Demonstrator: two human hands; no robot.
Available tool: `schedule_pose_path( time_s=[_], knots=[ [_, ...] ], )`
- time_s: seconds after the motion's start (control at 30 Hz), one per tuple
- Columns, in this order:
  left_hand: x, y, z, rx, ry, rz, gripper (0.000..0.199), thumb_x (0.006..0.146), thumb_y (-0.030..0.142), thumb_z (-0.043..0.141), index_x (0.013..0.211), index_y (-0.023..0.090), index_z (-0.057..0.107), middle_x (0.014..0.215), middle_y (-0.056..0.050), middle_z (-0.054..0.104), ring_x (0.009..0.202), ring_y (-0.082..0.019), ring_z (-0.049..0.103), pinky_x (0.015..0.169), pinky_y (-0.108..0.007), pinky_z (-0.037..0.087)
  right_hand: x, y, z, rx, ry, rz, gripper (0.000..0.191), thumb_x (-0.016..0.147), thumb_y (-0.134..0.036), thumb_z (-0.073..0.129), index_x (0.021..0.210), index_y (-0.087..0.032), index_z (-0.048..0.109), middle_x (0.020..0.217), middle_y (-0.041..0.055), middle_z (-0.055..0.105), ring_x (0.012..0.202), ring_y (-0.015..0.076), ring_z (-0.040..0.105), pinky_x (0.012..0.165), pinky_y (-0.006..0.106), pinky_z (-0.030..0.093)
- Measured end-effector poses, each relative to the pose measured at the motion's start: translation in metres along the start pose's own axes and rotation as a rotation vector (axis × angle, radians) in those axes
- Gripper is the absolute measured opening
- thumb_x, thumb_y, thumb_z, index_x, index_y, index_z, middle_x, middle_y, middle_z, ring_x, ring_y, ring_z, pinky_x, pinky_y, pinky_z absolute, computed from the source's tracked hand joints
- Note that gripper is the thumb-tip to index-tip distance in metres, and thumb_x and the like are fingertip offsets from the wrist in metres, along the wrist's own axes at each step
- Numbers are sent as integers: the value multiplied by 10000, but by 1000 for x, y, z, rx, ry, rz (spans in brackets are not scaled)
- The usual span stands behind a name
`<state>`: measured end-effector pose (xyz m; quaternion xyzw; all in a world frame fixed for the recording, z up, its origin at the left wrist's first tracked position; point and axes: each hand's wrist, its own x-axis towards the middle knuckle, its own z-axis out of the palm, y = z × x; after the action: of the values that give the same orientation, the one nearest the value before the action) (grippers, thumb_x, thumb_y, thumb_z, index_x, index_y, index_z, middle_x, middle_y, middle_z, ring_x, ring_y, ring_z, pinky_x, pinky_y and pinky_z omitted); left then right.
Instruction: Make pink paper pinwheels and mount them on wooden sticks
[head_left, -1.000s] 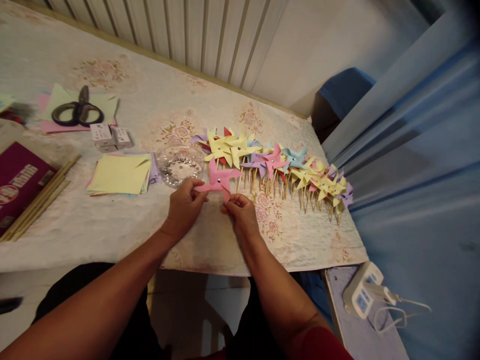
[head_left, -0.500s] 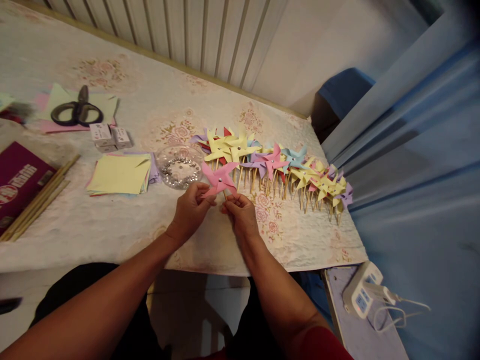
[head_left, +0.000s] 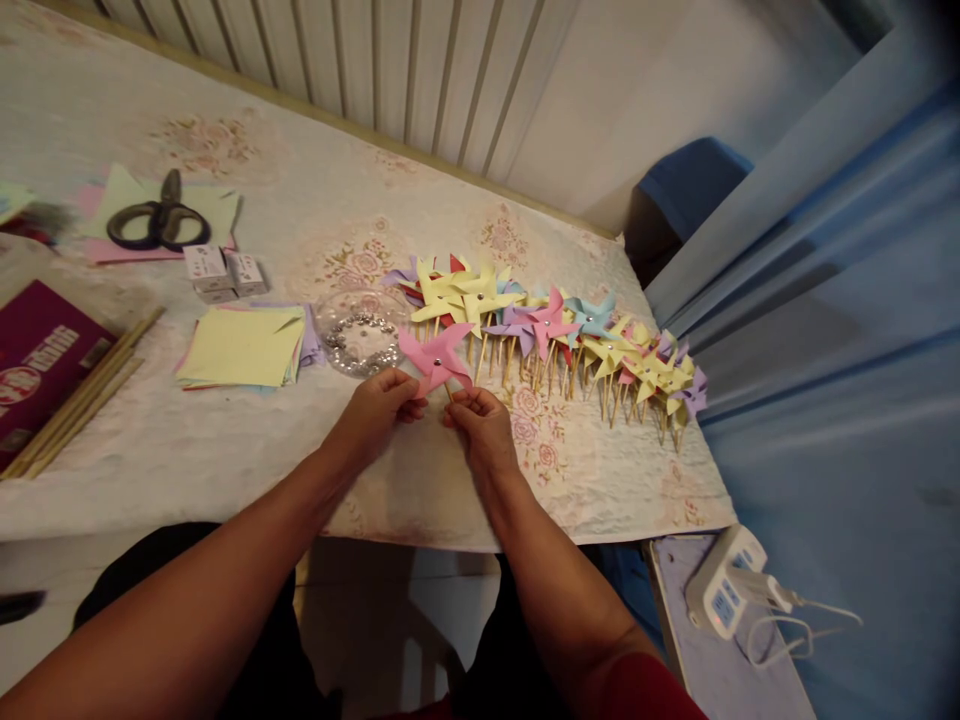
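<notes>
A pink paper pinwheel (head_left: 437, 360) with a silver pin at its centre is held between my hands above the table's near part. My right hand (head_left: 484, 425) is closed on its thin wooden stick, just below the blades. With thumb and fingers, my left hand (head_left: 386, 408) pinches the lower left blade. Right behind the pinwheel stands a clear round dish (head_left: 360, 332) holding many small silver pins. A long row of pinwheels (head_left: 550, 318) in yellow, pink, purple and blue lies to the right, sticks toward me.
Left of the dish is a stack of coloured paper squares (head_left: 240, 347). Behind it are small white boxes (head_left: 217, 272) and black-handled scissors (head_left: 159, 218) on more paper. A purple package (head_left: 41, 365) and wooden sticks (head_left: 86, 395) lie far left. A power strip (head_left: 726, 585) sits lower right.
My left hand has shifted slightly left and its fingers have moved along the pink blade's edge. The pinwheel has turned or tilted a little; my right hand keeps its hold on the stick.
</notes>
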<state>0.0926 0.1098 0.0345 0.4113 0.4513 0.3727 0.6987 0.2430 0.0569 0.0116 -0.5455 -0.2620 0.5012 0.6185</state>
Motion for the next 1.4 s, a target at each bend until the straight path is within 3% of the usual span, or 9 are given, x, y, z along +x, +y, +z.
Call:
schedule_pose_path(
  time_s=[0.3, 0.77, 1.4],
  knots=[
    [7, -13, -1, 14, -103, 34, 214, 732, 359, 721, 699, 181, 607, 680, 16, 626, 602, -105, 562, 620, -239, 443, 0, 1, 0, -9, -19, 5, 203, 594, -235, 784, 758, -203, 669, 616, -48, 654, 527, 102, 597, 554, 225, 474],
    [4, -13, 4, 57, -191, 46, 257, 752, 369, 698, 629, 162, 607, 562, 34, 518, 532, -90, 435, 545, -243, 312, -4, 4, 5, -3, -60, 9, 196, 600, -230, 786, 762, -198, 680, 659, -37, 688, 557, 103, 614, 585, 231, 488],
    [1, -11, 10, -45, -116, 83, 249, 695, 280, 708, 536, 174, 549, 528, 43, 483, 526, -88, 401, 533, -249, 290, -9, 6, 9, -24, -110, 13, 176, 633, -245, 779, 771, -206, 677, 683, -34, 682, 603, 115, 632, 626, 243, 508]
  ],
)
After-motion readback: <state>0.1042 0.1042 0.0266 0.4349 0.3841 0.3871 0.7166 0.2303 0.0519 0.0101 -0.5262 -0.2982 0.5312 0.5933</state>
